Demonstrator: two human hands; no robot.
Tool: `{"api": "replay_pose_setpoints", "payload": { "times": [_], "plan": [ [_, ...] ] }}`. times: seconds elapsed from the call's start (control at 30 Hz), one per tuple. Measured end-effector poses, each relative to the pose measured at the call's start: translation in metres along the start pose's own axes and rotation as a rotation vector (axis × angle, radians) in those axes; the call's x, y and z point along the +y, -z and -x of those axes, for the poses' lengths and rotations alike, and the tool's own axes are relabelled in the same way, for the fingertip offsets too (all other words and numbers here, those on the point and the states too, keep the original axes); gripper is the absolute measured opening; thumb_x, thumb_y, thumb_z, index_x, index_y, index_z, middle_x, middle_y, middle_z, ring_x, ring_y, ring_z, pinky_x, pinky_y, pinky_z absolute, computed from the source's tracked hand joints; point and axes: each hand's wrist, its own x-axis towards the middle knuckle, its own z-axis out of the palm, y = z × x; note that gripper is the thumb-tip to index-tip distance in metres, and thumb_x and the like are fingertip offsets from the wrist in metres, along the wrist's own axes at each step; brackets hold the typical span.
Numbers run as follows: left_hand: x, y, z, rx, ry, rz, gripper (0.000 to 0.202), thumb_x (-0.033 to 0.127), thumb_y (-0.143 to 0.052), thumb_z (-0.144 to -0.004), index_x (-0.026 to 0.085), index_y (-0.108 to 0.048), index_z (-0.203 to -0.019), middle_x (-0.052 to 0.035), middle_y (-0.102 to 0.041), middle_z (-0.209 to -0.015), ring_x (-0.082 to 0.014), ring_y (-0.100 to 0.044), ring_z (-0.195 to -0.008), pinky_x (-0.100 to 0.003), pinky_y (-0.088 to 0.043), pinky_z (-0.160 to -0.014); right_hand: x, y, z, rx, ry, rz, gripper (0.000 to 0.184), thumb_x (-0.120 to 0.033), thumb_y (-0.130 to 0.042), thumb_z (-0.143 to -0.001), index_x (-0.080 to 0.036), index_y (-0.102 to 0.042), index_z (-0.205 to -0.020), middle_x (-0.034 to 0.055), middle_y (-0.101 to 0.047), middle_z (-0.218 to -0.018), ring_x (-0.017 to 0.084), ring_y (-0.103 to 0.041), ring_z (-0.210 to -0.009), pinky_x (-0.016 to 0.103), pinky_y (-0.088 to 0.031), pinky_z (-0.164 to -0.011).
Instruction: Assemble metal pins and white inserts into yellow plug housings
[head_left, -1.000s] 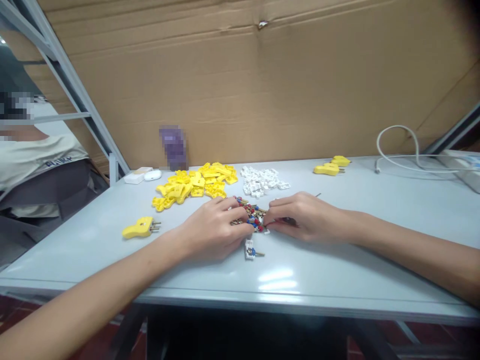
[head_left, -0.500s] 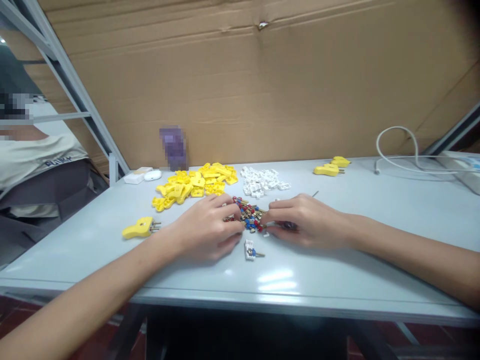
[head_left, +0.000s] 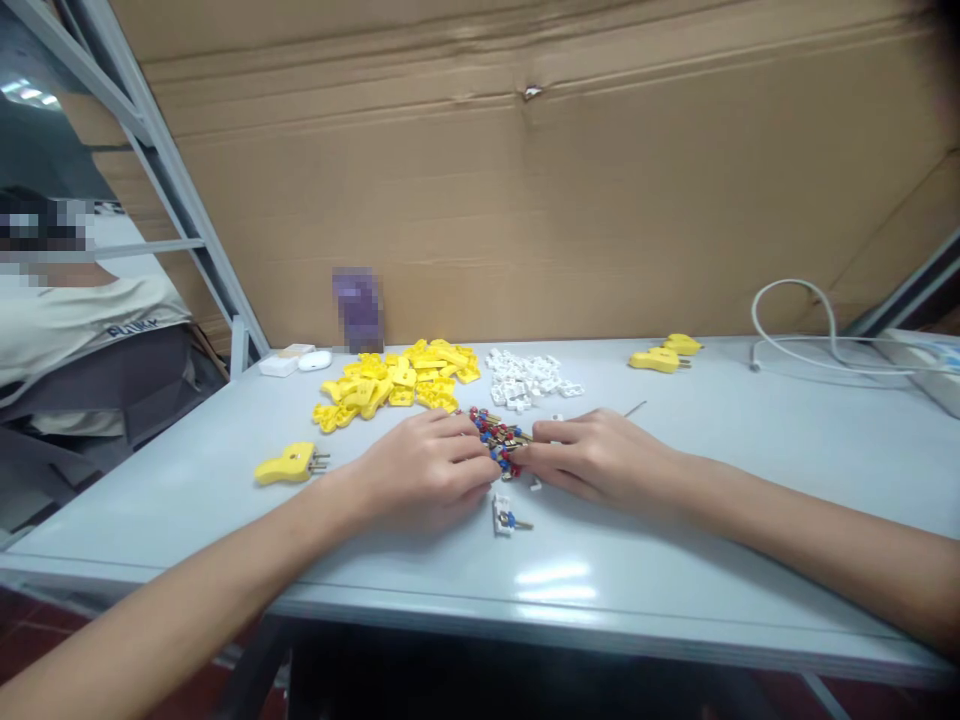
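Observation:
My left hand (head_left: 424, 470) and my right hand (head_left: 596, 458) rest on the grey table (head_left: 787, 480), fingertips meeting at a small heap of brass pins with red and blue sleeves (head_left: 496, 437). Both hands have their fingers curled and pinched into the heap; what each pinches is too small to make out. A white insert with pins fitted (head_left: 504, 518) lies just in front of my hands. Behind the heap sit a pile of yellow plug shells (head_left: 397, 380) and a pile of white inserts (head_left: 529, 373).
An assembled yellow plug (head_left: 289, 464) lies at the left, two more yellow plugs (head_left: 664, 354) at the back right. A white cable (head_left: 810, 330) loops at far right. Cardboard (head_left: 525, 200) walls the back. Another person (head_left: 82, 330) sits beyond the left edge.
My hands have drawn closer together over the pin heap, fingertips now nearly touching. The camera has tilted slightly, so everything sits lower in view.

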Motion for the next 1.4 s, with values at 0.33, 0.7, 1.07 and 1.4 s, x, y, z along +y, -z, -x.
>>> {"api": "replay_pose_setpoints", "payload": {
  "times": [0.33,0.7,1.07,1.4],
  "plan": [
    [0.001,0.0,0.0,0.071,0.001,0.074,0.017,0.011,-0.05,-0.091,0.016,-0.065,-0.084,-0.0024,-0.075,-0.086,-0.014,-0.068,-0.078,-0.029,-0.053,-0.069,-0.003,0.005,-0.006,-0.058,0.009,-0.022,0.035,-0.024,-0.034,-0.104,-0.017,-0.067,-0.093,0.0032,-0.068,-0.081,0.011,-0.055,-0.054,0.027,-0.03,-0.05],
    [0.003,0.001,0.005,0.081,0.147,0.268,0.017,0.01,-0.052,-0.089,0.015,-0.068,-0.094,-0.0053,-0.074,-0.084,-0.0152,-0.069,-0.078,-0.031,-0.057,-0.07,-0.003,0.005,-0.005,-0.092,-0.091,-0.029,0.024,-0.022,-0.04,-0.098,-0.017,-0.062,-0.088,0.0042,-0.066,-0.081,0.011,-0.05,-0.051,0.027,-0.029,-0.05],
    [0.002,0.0,0.003,0.079,0.195,0.377,0.014,0.012,-0.053,-0.09,0.014,-0.067,-0.091,-0.0061,-0.069,-0.082,-0.0144,-0.063,-0.074,-0.028,-0.053,-0.067,-0.02,0.018,0.0,-0.073,-0.052,-0.38,0.016,-0.012,-0.048,-0.077,-0.019,-0.059,-0.087,-0.0003,-0.062,-0.072,0.01,-0.044,-0.05,0.024,-0.033,-0.05],
    [0.004,-0.004,0.003,0.118,0.208,0.473,0.006,0.013,-0.063,-0.089,0.015,-0.068,-0.089,-0.004,-0.073,-0.08,-0.0131,-0.066,-0.072,-0.027,-0.053,-0.067,-0.025,0.012,-0.003,0.15,-0.108,-0.483,0.015,-0.011,-0.05,-0.078,-0.017,-0.063,-0.084,-0.002,-0.063,-0.067,0.008,-0.05,-0.053,0.02,-0.038,-0.052]
  ]
}}
